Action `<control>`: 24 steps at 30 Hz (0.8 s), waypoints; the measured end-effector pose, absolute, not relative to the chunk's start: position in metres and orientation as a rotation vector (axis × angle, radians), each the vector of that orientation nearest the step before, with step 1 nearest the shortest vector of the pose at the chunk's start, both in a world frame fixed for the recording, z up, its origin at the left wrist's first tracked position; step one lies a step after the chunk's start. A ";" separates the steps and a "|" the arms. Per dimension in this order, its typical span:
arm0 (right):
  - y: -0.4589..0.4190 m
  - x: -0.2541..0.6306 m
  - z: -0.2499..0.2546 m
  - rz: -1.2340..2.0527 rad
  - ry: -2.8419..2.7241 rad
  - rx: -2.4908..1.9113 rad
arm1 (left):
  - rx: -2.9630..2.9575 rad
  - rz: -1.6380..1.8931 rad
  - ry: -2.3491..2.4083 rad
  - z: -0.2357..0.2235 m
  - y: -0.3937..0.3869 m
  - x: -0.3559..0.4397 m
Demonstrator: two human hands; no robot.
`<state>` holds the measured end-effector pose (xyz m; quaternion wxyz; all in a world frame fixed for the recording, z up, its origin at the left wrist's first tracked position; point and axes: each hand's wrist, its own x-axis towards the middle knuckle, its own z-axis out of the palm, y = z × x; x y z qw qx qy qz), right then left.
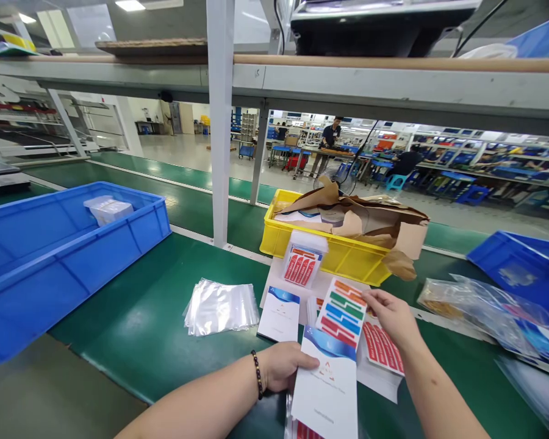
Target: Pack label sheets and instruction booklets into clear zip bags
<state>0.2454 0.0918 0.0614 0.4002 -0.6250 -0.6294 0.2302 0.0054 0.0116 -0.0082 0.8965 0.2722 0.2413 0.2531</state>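
Note:
My left hand [283,367], a beaded bracelet at its wrist, grips a white booklet [327,390] with a blue wavy top, thumb on its cover. A sheet of coloured stickers [343,312] in orange, green, blue and red is pinched at its right edge by my right hand [390,314]. That sheet's lower end meets the booklet's top edge. Below my right hand lies a stack of red sticker sheets [380,347]. Another booklet [280,314] rests on the bench to the left, beside clear plastic bags [222,306]. Behind stands a pile of red sticker sheets [301,266].
A yellow crate [329,247] holding brown paper stands behind the work. To the left is a long blue bin [73,244] with a white packet inside. Plastic bags [480,305] and a blue bin [526,268] sit at right. A white post [220,122] rises from the green bench.

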 end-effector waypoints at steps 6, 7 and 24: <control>0.069 0.241 0.061 0.706 -1.331 -1.500 | 0.422 0.532 0.510 -0.012 0.017 0.006; 0.062 0.233 0.060 0.773 -1.351 -1.503 | 0.406 0.546 0.497 -0.010 0.017 0.007; 0.004 0.277 0.031 0.016 -2.253 -1.796 | 0.566 0.597 0.558 0.001 0.013 0.004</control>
